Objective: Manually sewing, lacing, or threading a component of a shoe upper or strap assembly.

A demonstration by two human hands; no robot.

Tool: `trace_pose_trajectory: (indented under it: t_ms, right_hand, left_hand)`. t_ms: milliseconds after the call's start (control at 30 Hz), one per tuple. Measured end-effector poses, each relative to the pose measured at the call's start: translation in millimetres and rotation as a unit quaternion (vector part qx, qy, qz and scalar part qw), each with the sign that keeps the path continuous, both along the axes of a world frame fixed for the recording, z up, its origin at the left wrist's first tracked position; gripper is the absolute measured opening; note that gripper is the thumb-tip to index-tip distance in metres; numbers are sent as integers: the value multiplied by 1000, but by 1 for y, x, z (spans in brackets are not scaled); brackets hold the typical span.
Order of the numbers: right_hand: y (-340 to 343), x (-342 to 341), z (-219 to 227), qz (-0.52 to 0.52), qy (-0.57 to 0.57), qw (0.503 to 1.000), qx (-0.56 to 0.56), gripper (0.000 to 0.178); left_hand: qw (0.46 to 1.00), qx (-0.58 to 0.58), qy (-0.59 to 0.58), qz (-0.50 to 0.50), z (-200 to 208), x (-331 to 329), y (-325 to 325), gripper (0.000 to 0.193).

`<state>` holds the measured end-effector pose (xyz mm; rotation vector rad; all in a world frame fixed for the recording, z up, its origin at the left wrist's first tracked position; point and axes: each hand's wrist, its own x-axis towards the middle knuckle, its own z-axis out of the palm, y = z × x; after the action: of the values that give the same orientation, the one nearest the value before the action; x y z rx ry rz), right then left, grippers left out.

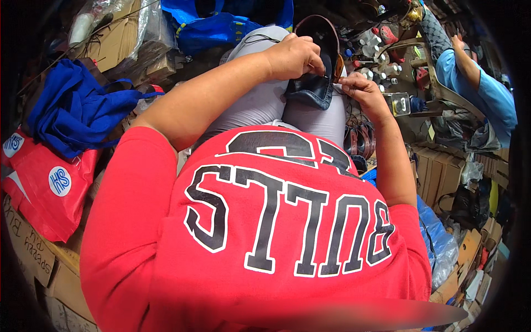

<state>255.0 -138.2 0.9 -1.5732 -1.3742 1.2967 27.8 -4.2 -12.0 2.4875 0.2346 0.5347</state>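
A dark shoe (311,95) with a brownish edge rests on my lap, its opening facing up, between my grey-clad knees (251,102). My left hand (298,56) reaches over the shoe's opening from the left. Its fingers are pinched together at the inner side, and what they hold is too small to make out. At the shoe's right edge, beside a tan-brown patch (338,67), the thumb and fingers of my right hand (362,91) are closed on the rim. A thin dark cord (260,37) lies over my left knee.
Blue cloth (77,108) and a red plastic bag (55,185) lie at left, above cardboard boxes (33,249). A blue bag (213,25) stands ahead. Several bottles (369,47) and a clear container (398,103) crowd the right, near another person's light-blue sleeve (481,94).
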Motion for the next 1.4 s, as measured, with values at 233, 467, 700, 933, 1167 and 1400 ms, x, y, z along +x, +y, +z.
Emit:
trace_pose_trajectory:
  t_ms: [233,467,700,933,1167,1400]
  right_hand:
    - [1,4,1,14,13,1000,-14,21]
    - [3,8,0,25,24,999,-25,23]
    - [5,-1,5,16,40,998,-36,23]
    - [9,3,7,44,-18,998,-38,25]
    - [-3,-17,19,-11,-56,998,-33,31]
    - [2,-16,14,-50,85,992,-83,35]
  left_hand:
    - [1000,18,5,7,2,-5,-4,17]
    - [999,26,15,12,-2,-6,-4,18]
    - [1000,18,-1,22,1,-1,-8,12]
    - [991,134,-9,-25,18,11,-2,9]
    - [990,53,-9,129,7,-15,-38,15]
    - [969,-123,55,207,9,-4,-41,17]
